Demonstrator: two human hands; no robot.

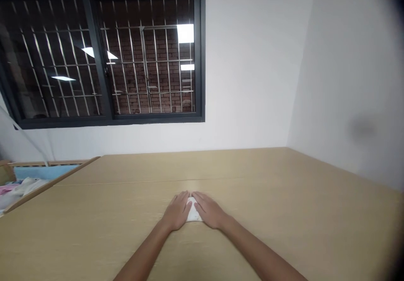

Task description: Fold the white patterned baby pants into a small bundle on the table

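- The left hand (pixel 178 210) lies open and flat, palm down, with its fingers spread slightly and resting on the left side of the white cloth (pixel 193 211). It is not clenched.
- The right hand (pixel 208 210) mirrors it, open and palm down, with its fingers resting on the cloth's right side. Neither hand visibly pinches or lifts anything.
- The cloth is small and appears folded. It sits between the 2 hands, touching both, and their fingers cover its upper part, so its exact outline is hidden.
- The left forearm (pixel 142 251) and right forearm (pixel 261 247) are bare and angle in from the bottom edge of the view, forming a V towards the cloth.
- The table (pixel 284 230) has a light wood-look top and runs under both hands and arms. A thin seam (pixel 126 183) crosses it just beyond the fingertips.
- Far beyond the hands, the table meets a white wall (pixel 246 133).
- Above that, ahead and left of the hands, is a dark-framed window (pixel 107 119) with 2 panes. Metal bars (pixel 145 62) and a brick wall (pixel 164 45) show through it.
- Well left of the left hand, past the table's edge, a wooden rail (pixel 50 175) borders a blue item (pixel 41 172) and pink and white fabric (pixel 19 190).
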